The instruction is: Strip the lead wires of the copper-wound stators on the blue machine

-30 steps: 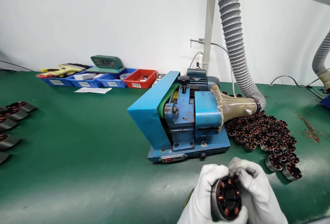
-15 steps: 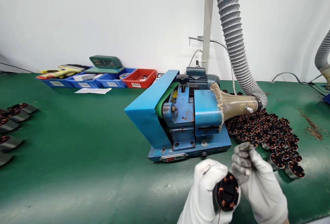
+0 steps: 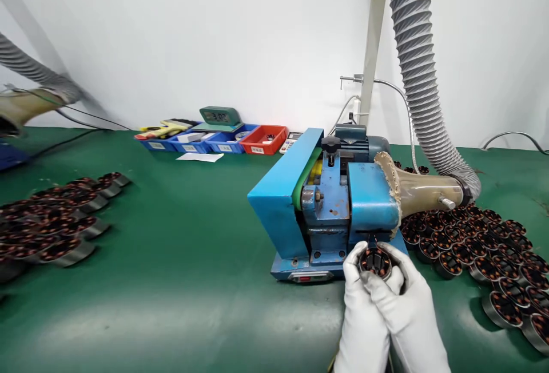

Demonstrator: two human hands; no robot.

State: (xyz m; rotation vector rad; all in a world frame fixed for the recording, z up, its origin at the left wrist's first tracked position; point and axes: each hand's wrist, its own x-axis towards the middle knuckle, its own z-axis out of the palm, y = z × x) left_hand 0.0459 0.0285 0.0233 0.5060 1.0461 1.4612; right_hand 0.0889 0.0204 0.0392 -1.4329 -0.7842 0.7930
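A motor stator [image 3: 376, 262], round with a black top and copper windings, is gripped between both gloved hands. My left hand [image 3: 360, 298] is closed on its left side. From the right, my right hand [image 3: 405, 293] closes on it too, thumb across the near edge. At the stator's far edge a thin wire end points toward the slot under the blue cover of the belt grinder [image 3: 372, 195]. Whether the wire touches inside the slot I cannot tell. The undersides of the stator and several fingers are hidden.
Rows of stators [image 3: 486, 264] stand right of the grinder, more stators [image 3: 64, 224] at left. A grey extraction hose [image 3: 418, 64] joins the grinder's nozzle [image 3: 424, 193]. Behind lie a red bin [image 3: 263, 139], blue bins [image 3: 191, 145] and a digital clock [image 3: 220, 115].
The stator has moved forward to the grinder's front. My right hand, earlier at a wire beside it, now grips the stator. The view has swung left.
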